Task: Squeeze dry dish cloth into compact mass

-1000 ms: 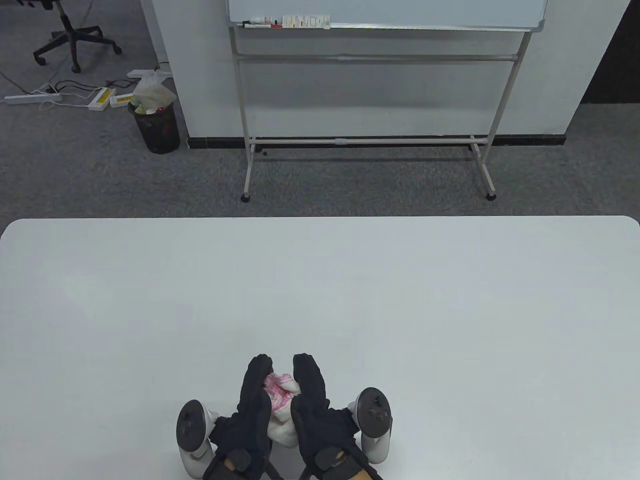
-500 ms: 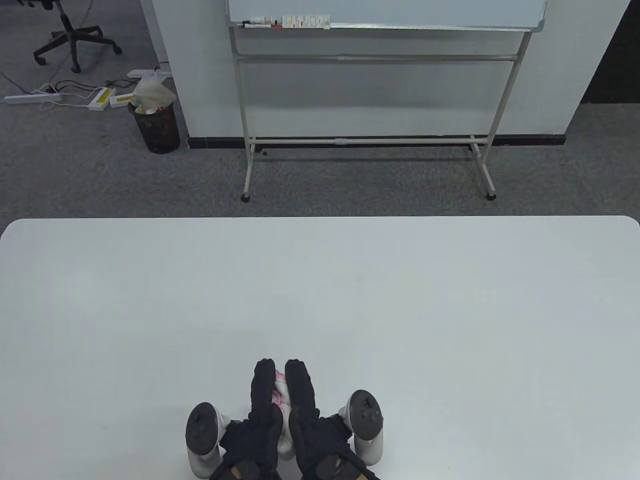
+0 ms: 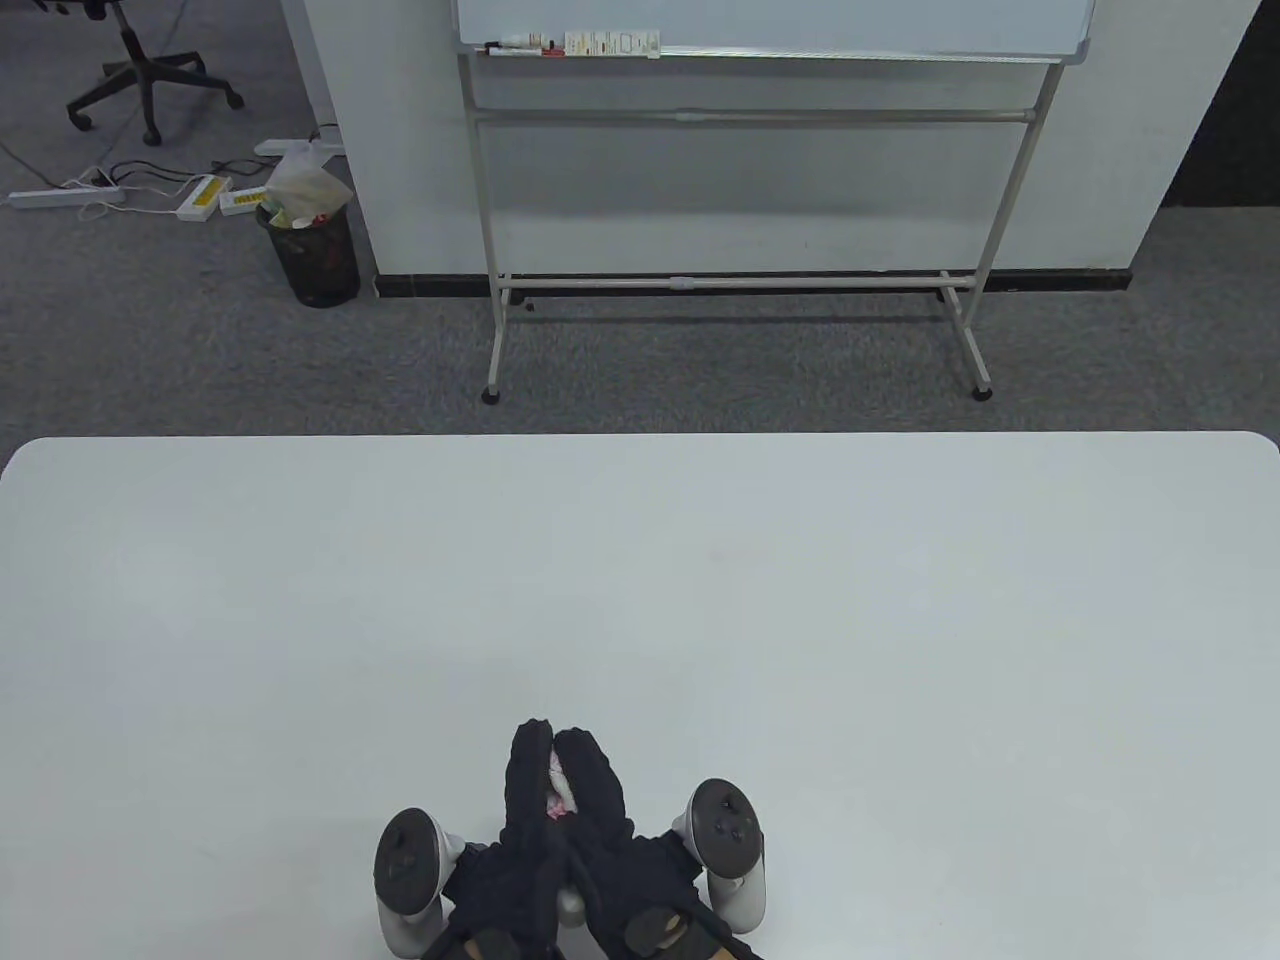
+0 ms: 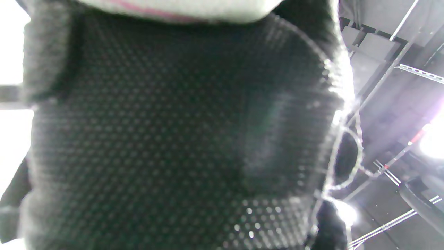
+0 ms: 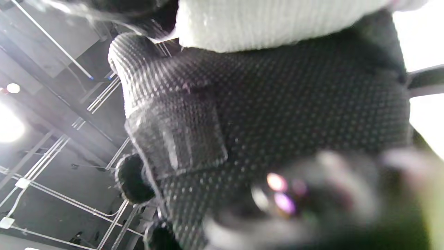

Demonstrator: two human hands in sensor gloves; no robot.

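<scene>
A pink-and-white dish cloth (image 3: 556, 790) is bunched between my two gloved hands at the table's near edge. My left hand (image 3: 524, 800) and my right hand (image 3: 600, 800) press together on it from both sides, so only a thin strip of cloth shows between the fingers. In the left wrist view the black glove (image 4: 166, 132) fills the frame with a sliver of white cloth (image 4: 180, 8) at the top. In the right wrist view the glove palm (image 5: 277, 114) lies against white cloth (image 5: 263, 21).
The white table (image 3: 700, 580) stretches wide beyond the hands. Past its far edge stand a whiteboard on a frame (image 3: 740, 120), a black waste bin (image 3: 312, 250) and an office chair (image 3: 140, 60) on grey carpet.
Both hands have closed inward on the cloth. The gap between them has narrowed, and far less of the cloth shows than a second ago.
</scene>
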